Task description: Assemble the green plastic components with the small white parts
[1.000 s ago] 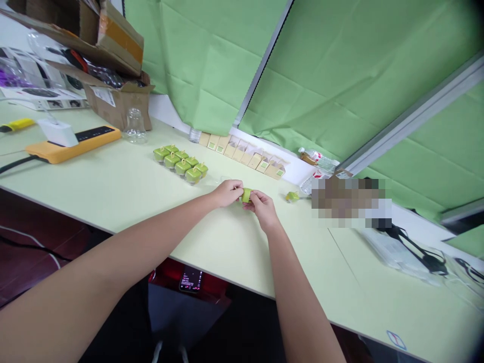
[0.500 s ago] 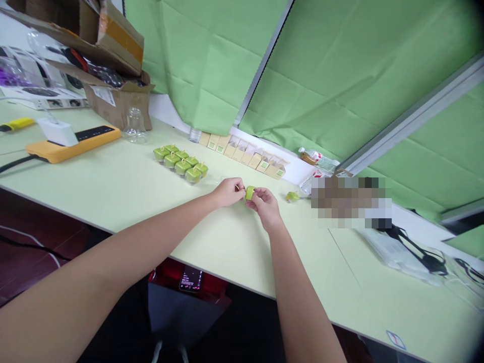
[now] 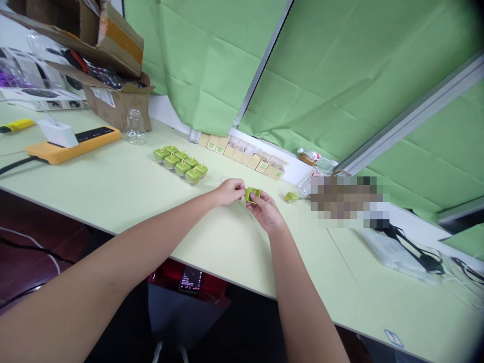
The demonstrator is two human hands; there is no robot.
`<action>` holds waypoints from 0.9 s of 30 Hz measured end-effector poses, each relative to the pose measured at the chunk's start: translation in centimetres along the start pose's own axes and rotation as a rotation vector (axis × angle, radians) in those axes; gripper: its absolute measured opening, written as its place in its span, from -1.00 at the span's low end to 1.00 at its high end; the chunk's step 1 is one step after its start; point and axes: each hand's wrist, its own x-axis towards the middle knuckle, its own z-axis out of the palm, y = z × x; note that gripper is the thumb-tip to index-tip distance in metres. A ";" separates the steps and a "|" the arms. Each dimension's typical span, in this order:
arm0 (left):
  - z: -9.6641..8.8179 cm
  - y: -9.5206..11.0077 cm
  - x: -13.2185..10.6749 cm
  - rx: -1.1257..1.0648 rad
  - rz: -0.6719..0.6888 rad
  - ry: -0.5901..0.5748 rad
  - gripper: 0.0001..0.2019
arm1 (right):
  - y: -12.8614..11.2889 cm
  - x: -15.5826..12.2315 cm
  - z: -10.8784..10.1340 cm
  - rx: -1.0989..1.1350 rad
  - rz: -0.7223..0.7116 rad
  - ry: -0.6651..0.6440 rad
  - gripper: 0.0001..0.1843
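Note:
Both my hands meet over the pale green table (image 3: pixel 124 191). My right hand (image 3: pixel 266 210) grips a small green square box (image 3: pixel 252 194), its open side turned toward me. My left hand (image 3: pixel 229 191) pinches at the box's left edge with closed fingertips. Behind and to the left, several finished green boxes with small handles (image 3: pixel 180 164) stand in two rows. A row of beige paper cartons (image 3: pixel 244 153) lines the back edge. One more small green piece (image 3: pixel 291 196) lies on the table to the right of my hands.
An orange power strip (image 3: pixel 73 143) with a white adapter sits at far left. Open cardboard boxes (image 3: pixel 113 96) and a clear glass bottle (image 3: pixel 135 126) stand behind it. Plastic bottles (image 3: pixel 317 160) lie at the back; a black cable (image 3: pixel 412 249) and clear bags lie right. Green curtains hang behind.
My right hand has turned the green box so its open side faces me. Both hands stayed in the same spot.

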 end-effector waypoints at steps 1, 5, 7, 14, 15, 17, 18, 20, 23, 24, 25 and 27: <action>0.0 0.0 0.0 -0.010 -0.009 -0.004 -0.98 | 0.0 -0.1 0.0 0.007 -0.003 -0.019 -0.68; 0.1 0.3 -0.1 -0.031 -0.024 -0.016 -0.96 | -0.1 -0.2 0.2 0.037 -0.025 -0.063 -0.74; 0.1 0.5 -0.1 -0.040 -0.035 -0.019 -0.97 | -0.1 -0.2 0.2 0.034 -0.032 -0.065 -0.74; 0.1 0.8 -0.6 -0.220 -0.155 -0.095 -0.83 | -0.3 -0.2 0.1 -0.002 -0.026 -0.025 -0.70; 0.1 0.8 -0.7 -0.246 -0.157 -0.100 -0.79 | -0.3 -0.2 0.1 0.005 -0.032 -0.025 -0.70; 0.1 0.8 -0.7 -0.277 -0.150 -0.091 -0.76 | -0.3 -0.2 0.1 0.005 -0.042 -0.019 -0.70; 0.1 0.8 -0.7 -0.287 -0.146 -0.081 -0.75 | -0.3 -0.2 0.2 -0.001 -0.048 -0.006 -0.69; 0.1 0.9 -0.8 -0.310 -0.146 -0.062 -0.74 | -0.2 -0.1 0.2 -0.018 -0.053 0.026 -0.66; 0.2 1.1 -0.9 -0.352 -0.164 -0.051 -0.75 | -0.1 0.0 0.2 -0.008 -0.057 0.063 -0.62; 0.3 1.1 -0.9 -0.360 -0.169 -0.050 -0.76 | -0.1 0.0 0.2 0.000 -0.058 0.066 -0.62; 0.3 1.2 -0.9 -0.359 -0.170 -0.048 -0.78 | 0.0 0.1 0.2 0.006 -0.059 0.067 -0.61; 0.4 1.2 -0.9 -0.329 -0.158 -0.039 -0.81 | 0.1 0.1 0.3 0.016 -0.060 0.066 -0.61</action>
